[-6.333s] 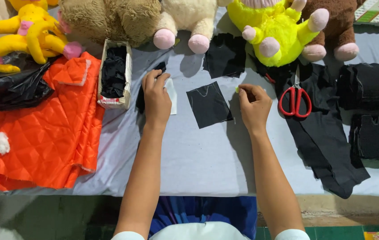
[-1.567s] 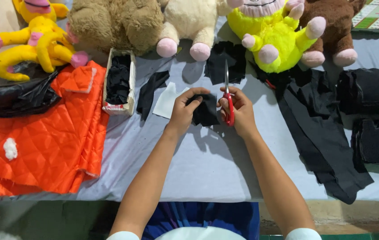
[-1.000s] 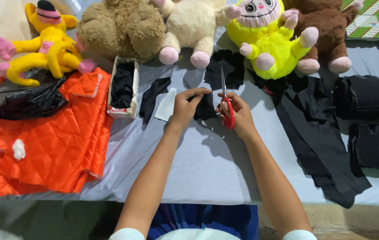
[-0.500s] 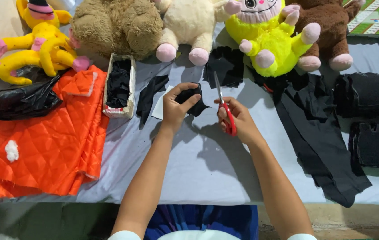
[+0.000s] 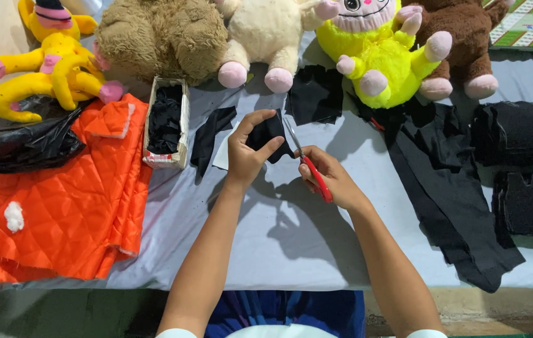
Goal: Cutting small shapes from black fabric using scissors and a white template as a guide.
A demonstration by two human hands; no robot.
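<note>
My left hand (image 5: 246, 152) holds a small piece of black fabric (image 5: 269, 133) lifted above the grey table (image 5: 266, 244). My right hand (image 5: 329, 178) grips red-handled scissors (image 5: 309, 165), whose blades reach into the fabric's right edge. A white card piece (image 5: 221, 158) lies under my left hand, beside a black strip of cloth (image 5: 208, 138).
An open cardboard box of black scraps (image 5: 166, 122) stands left of my hands. Orange quilted fabric (image 5: 54, 200) and a black bag (image 5: 19, 143) cover the left. Plush toys (image 5: 266, 37) line the back edge. Black cloth (image 5: 451, 181) and stacked cut pieces (image 5: 526, 169) lie at right.
I picked the scissors up from the table with my right hand and lifted the black fabric piece with my left; the blades now meet the fabric, and the view has drifted slightly.
</note>
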